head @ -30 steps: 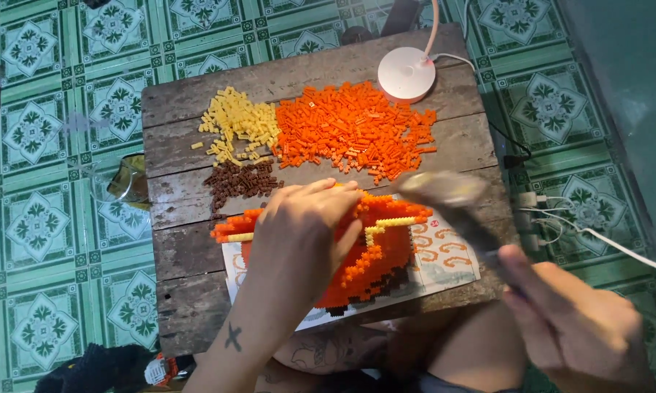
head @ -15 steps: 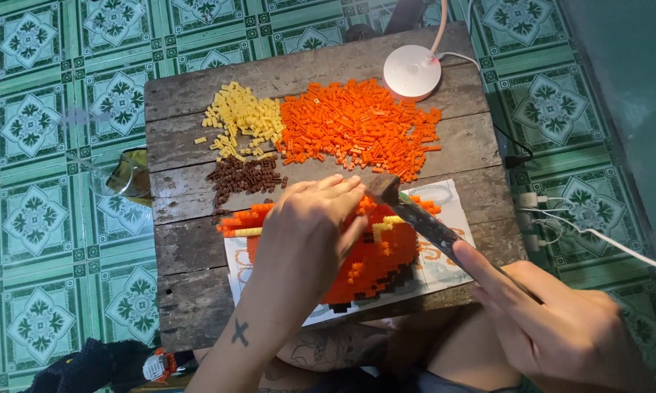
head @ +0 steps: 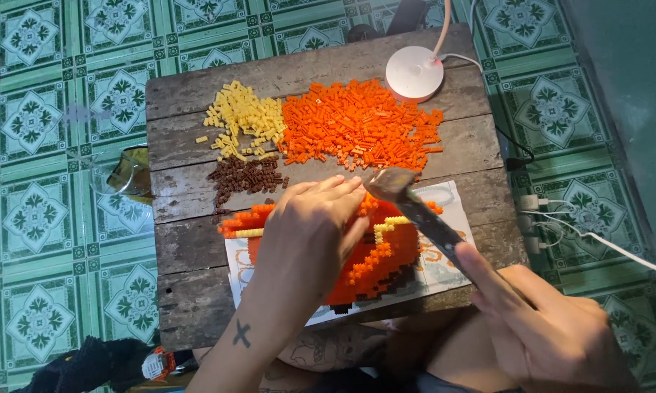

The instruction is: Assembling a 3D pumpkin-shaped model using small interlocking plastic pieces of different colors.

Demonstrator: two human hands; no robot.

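Left hand (head: 310,233) lies flat, fingers together, on the orange brick model (head: 372,266) at the tabletop's (head: 190,218) near edge; keep it braced. Right hand (head: 554,335), clamped on the spoon-like tool (head: 415,207), should work its tip gently.

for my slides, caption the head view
Left hand steadies an orange brick model; right hand brings a spoon to it.
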